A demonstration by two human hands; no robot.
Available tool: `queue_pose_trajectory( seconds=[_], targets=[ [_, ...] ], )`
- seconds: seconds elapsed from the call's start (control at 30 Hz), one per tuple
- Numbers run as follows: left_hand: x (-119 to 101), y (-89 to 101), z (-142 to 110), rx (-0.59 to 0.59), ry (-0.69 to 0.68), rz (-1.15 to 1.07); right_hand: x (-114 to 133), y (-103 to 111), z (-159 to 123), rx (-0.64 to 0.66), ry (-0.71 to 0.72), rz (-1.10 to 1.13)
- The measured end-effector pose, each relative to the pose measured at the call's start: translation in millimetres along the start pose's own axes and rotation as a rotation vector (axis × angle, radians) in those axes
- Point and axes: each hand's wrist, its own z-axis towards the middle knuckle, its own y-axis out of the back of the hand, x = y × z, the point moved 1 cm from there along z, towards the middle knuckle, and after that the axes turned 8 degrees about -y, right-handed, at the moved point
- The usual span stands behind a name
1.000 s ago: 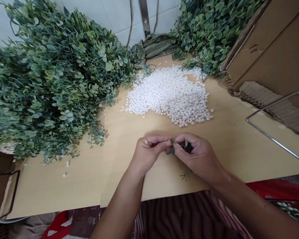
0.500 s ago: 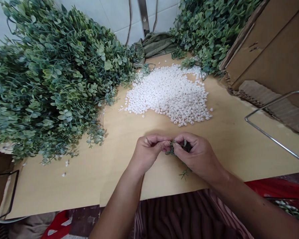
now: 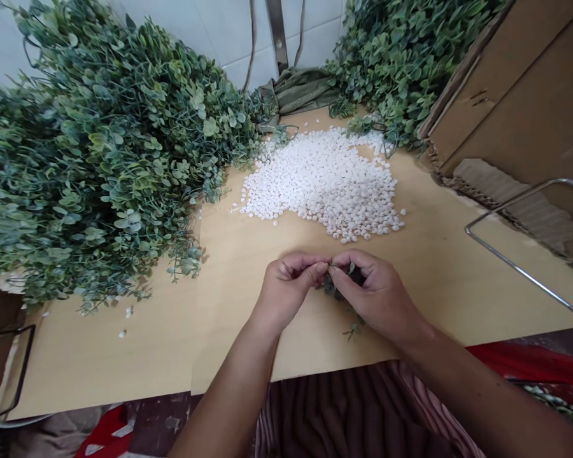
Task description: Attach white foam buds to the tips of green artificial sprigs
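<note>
My right hand (image 3: pixel 379 292) is closed round a small sprig of green leaves (image 3: pixel 335 289), whose thin tip hangs out below the palm. Close beside it, my left hand (image 3: pixel 286 286) pinches thumb and forefinger together at the sprig's upper end; whatever sits between those fingertips is too small to make out. Both sets of fingertips nearly meet, just above the tabletop (image 3: pixel 233 318). Beyond the hands spreads a heap of small white bead-like pieces (image 3: pixel 315 175).
Bushy bundles of leafy sprigs fill the left side (image 3: pixel 100 146) and back right (image 3: pixel 410 63). A cardboard box (image 3: pixel 520 102) stands at the right, with a bent metal rod (image 3: pixel 520 270) before it. Dark green cloth (image 3: pixel 303 89) lies at the back against the tiled wall.
Both hands stay together over the same spot. The fingertips have drawn slightly closer at the sprig's upper end, and the right hand has shifted a little upward and left.
</note>
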Motion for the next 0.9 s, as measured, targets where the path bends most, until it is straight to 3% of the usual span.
queue_pose_trajectory(
  seconds=[0.13,0.2,0.3,0.47,0.53,0.63,0.67,0.73,0.8,0.9],
  targets=[
    [-14,2.6,-28,-0.122,-0.332,0.335,-3,1,3,-0.055,-0.071,0.069],
    [-15,-1.6,-45,0.003,-0.378,0.467,-4,0,4,-0.076,-0.090,0.087],
    [-7,-12.2,-60,0.160,-0.319,0.535,-5,-2,5,-0.108,-0.084,0.103],
    [1,-16.3,-56,0.039,-0.239,0.429,-9,6,-2,-0.139,-0.032,0.079],
    [-2,-11.1,-53,-0.002,-0.207,0.365,-5,17,-12,-0.217,0.091,-0.046],
    [-6,-3.5,-51,0.036,-0.145,0.252,9,31,-30,-0.360,0.381,-0.334],
    [-8,-2.0,-51,0.058,-0.121,0.211,14,33,-35,-0.338,0.466,-0.404],
    [-12,-1.1,-50,0.073,-0.068,0.120,20,30,-42,-0.178,0.556,-0.472],
    [-15,-2.1,-47,0.046,-0.017,0.027,21,23,-43,-0.036,0.541,-0.487],
    [-19,-4.6,-41,0.011,0.033,-0.066,14,14,-39,-0.005,0.483,-0.468]
  ],
)
